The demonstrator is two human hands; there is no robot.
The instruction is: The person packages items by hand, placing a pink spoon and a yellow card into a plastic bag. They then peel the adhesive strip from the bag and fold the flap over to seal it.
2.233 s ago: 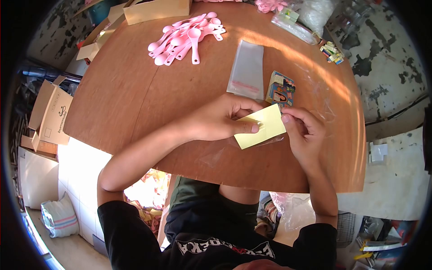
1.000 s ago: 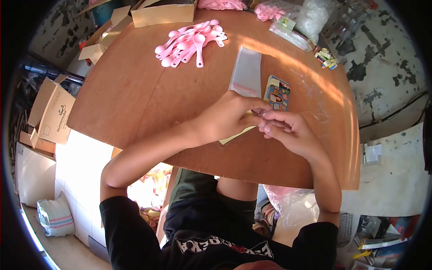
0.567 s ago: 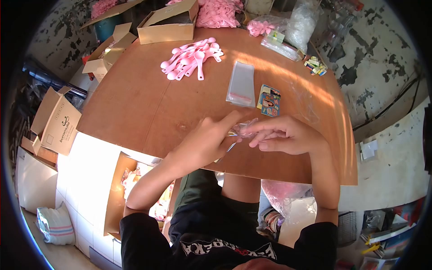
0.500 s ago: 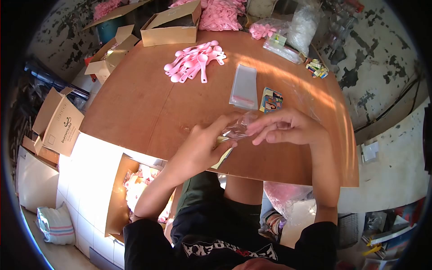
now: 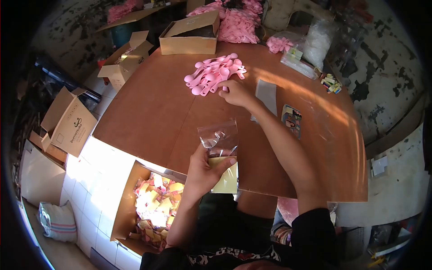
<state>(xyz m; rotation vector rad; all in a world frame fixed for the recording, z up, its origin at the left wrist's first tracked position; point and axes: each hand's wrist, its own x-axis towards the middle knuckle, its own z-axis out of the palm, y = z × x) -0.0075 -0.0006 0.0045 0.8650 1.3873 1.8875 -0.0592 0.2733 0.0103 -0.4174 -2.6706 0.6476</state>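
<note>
Upright near the front edge of the table is a clear plastic bag [image 5: 219,135] with a yellow card [image 5: 225,180] in its lower part. My left hand [image 5: 204,173] grips it, thumb across the front and fingers behind. My right hand [image 5: 237,95] is stretched forward to the pile of pink measuring spoons [image 5: 209,76], its fingers pinched at the handle of a spoon on the pile's near right side. The fingertips partly cover that handle. Beside my right forearm lie a stack of clear bags [image 5: 266,96], partly hidden by the arm, and printed cards [image 5: 291,120].
An open carton [image 5: 123,202] below the table's left edge holds many packed pieces. At the back stand a cardboard box [image 5: 189,44] and bags of pink spoons [image 5: 238,27]. Plastic packs [image 5: 299,65] and small boxes [image 5: 331,84] lie at the far right.
My right hand has left the bag's mouth and reached forward to the spoons. My left hand now holds the bag upright with the yellow card showing inside. The view has shifted slightly.
</note>
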